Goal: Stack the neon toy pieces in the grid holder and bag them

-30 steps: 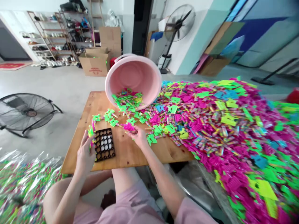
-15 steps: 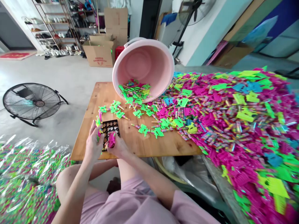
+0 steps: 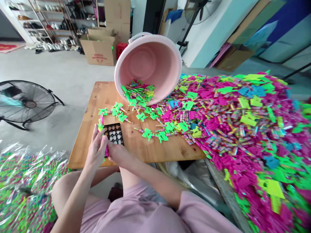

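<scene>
My left hand (image 3: 96, 149) is closed around a small bundle of pink and green plastic pieces (image 3: 100, 122), which stick up past the fingertips. Against it comes my right hand (image 3: 119, 154), its fingers curled in at a pink plastic piece (image 3: 107, 151) between the two hands. Most of that piece is hidden by fingers. Just beyond the right hand, a black grid tray (image 3: 113, 125) with round openings lies on the wooden board (image 3: 136, 152). Several loose green pieces (image 3: 147, 133) with thin printed sticks are scattered over the board.
A pink tub (image 3: 170, 58) lies tipped toward me, green pieces spilling out. To the right spreads a big heap of pink, green and blue pieces (image 3: 218, 123). Clear bags of coloured pieces (image 3: 26, 191) lie at left, near a floor fan (image 3: 30, 104). Cartons (image 3: 98, 48) stand behind.
My right hand has brought the pink piece in against the left hand's bundle, where it is now mostly covered. The whole view has shifted slightly.
</scene>
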A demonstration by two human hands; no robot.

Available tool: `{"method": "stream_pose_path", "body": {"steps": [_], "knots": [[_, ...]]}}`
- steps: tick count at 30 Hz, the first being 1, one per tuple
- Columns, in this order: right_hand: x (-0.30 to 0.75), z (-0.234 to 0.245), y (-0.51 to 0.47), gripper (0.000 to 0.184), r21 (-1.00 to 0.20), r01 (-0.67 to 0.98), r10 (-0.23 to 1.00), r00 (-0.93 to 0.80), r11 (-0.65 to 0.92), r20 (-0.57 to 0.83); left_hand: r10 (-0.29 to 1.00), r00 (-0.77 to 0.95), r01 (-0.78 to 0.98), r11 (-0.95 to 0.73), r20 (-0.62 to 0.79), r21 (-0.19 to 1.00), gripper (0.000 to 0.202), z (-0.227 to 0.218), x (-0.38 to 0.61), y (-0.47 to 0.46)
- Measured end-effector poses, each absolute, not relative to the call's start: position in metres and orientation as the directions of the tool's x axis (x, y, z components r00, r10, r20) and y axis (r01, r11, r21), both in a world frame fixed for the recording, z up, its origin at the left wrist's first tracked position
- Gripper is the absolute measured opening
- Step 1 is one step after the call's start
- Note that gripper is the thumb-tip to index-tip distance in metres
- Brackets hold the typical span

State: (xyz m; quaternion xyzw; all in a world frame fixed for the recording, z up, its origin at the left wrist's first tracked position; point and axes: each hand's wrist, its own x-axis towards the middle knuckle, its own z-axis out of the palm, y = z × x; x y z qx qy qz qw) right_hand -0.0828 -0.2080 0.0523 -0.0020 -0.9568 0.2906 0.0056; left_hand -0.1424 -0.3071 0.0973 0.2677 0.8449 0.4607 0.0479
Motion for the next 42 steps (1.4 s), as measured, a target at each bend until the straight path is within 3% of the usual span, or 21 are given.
{"method": "stream_pose_path", "body": {"steps": [4, 7, 8, 10, 11, 13, 16, 19, 20, 22, 25, 27, 29, 31, 33, 35, 37, 40, 42], "knots": [[-0.083, 0.051, -0.209, 0.035, -0.499, -0.105, -0.096, -0.994, 0.86, 0.045, 0.557, -0.809, 0.496, 0.476, 0.188, 0.726, 0.052, 0.098, -0.143, -0.311], [-0.072, 0.062, -0.164, 0.052, -0.498, -0.166, -0.101, -0.983, 0.851, 0.156, 0.526, -0.832, 0.496, 0.563, 0.176, 0.661, 0.047, 0.1, -0.144, -0.313], [-0.067, 0.066, -0.141, 0.055, -0.446, -0.17, -0.081, -0.974, 0.879, 0.213, 0.521, -0.835, 0.495, 0.573, 0.177, 0.654, 0.046, 0.1, -0.144, -0.313], [-0.06, 0.074, -0.093, 0.045, -0.21, -0.114, -0.062, -0.969, 0.971, 0.24, 0.515, -0.835, 0.503, 0.572, 0.194, 0.647, 0.046, 0.102, -0.144, -0.312], [-0.058, 0.076, -0.07, 0.04, -0.08, -0.113, -0.096, -0.976, 0.99, 0.196, 0.513, -0.835, 0.506, 0.571, 0.199, 0.647, 0.045, 0.102, -0.143, -0.311], [-0.06, 0.076, -0.033, 0.035, 0.083, -0.294, -0.299, -0.953, 0.952, 0.053, 0.515, -0.837, 0.501, 0.578, 0.188, 0.644, 0.045, 0.102, -0.144, -0.31], [-0.069, 0.074, -0.004, 0.028, 0.129, -0.547, -0.535, -0.837, 0.827, -0.116, 0.526, -0.833, 0.499, 0.581, 0.171, 0.643, 0.048, 0.101, -0.145, -0.311], [-0.073, 0.079, 0.0, 0.021, 0.052, -0.518, -0.511, -0.853, 0.854, -0.105, 0.531, -0.822, 0.527, 0.575, 0.205, 0.625, 0.05, 0.105, -0.143, -0.312], [-0.073, 0.082, -0.004, 0.017, -0.027, -0.448, -0.449, -0.892, 0.894, -0.051, 0.515, -0.822, 0.544, 0.584, 0.243, 0.602, 0.051, 0.109, -0.14, -0.311], [-0.068, 0.088, -0.021, 0.007, -0.314, -0.28, -0.266, -0.96, 0.907, 0.088, 0.447, -0.82, 0.572, 0.607, 0.358, 0.552, 0.053, 0.121, -0.133, -0.308], [-0.055, 0.097, -0.064, 0.018, -0.784, -0.136, -0.009, -0.986, 0.605, 0.165, 0.417, -0.822, 0.569, 0.585, 0.388, 0.578, 0.058, 0.143, -0.119, -0.296], [-0.047, 0.104, -0.094, 0.02, -0.919, -0.12, 0.027, -0.99, 0.376, 0.14, 0.459, -0.854, 0.489, 0.547, 0.246, 0.679, 0.055, 0.155, -0.11, -0.286], [-0.045, 0.113, -0.115, 0.017, -0.958, -0.091, 0.055, -0.992, 0.273, 0.11, 0.446, -0.884, 0.403, 0.572, 0.141, 0.714, 0.046, 0.162, -0.106, -0.281], [-0.047, 0.121, -0.124, 0.016, -0.961, -0.057, 0.082, -0.993, 0.269, 0.082, 0.407, -0.904, 0.385, 0.639, 0.132, 0.666, 0.037, 0.163, -0.11, -0.282], [-0.055, 0.123, -0.122, 0.017, -0.949, -0.05, 0.056, -0.996, 0.311, 0.071, 0.444, -0.881, 0.446, 0.66, 0.164, 0.604, 0.036, 0.161, -0.121, -0.289], [-0.065, 0.117, -0.118, 0.016, -0.919, -0.064, 0.045, -0.995, 0.39, 0.088, 0.529, -0.817, 0.545, 0.579, 0.229, 0.606, 0.047, 0.154, -0.138, -0.297], [-0.077, 0.103, -0.117, 0.011, -0.886, -0.032, 0.118, -0.988, 0.462, 0.097, 0.569, -0.758, 0.622, 0.486, 0.318, 0.613, 0.059, 0.145, -0.152, -0.303], [-0.092, 0.078, -0.129, 0.011, -0.876, 0.088, 0.245, -0.969, 0.474, 0.036, 0.576, -0.759, 0.616, 0.486, 0.302, 0.62, 0.049, 0.127, -0.161, -0.304], [-0.1, 0.065, -0.14, 0.019, -0.855, 0.131, 0.248, -0.969, 0.503, -0.002, 0.576, -0.777, 0.584, 0.511, 0.253, 0.63, 0.044, 0.117, -0.159, -0.302]]}}
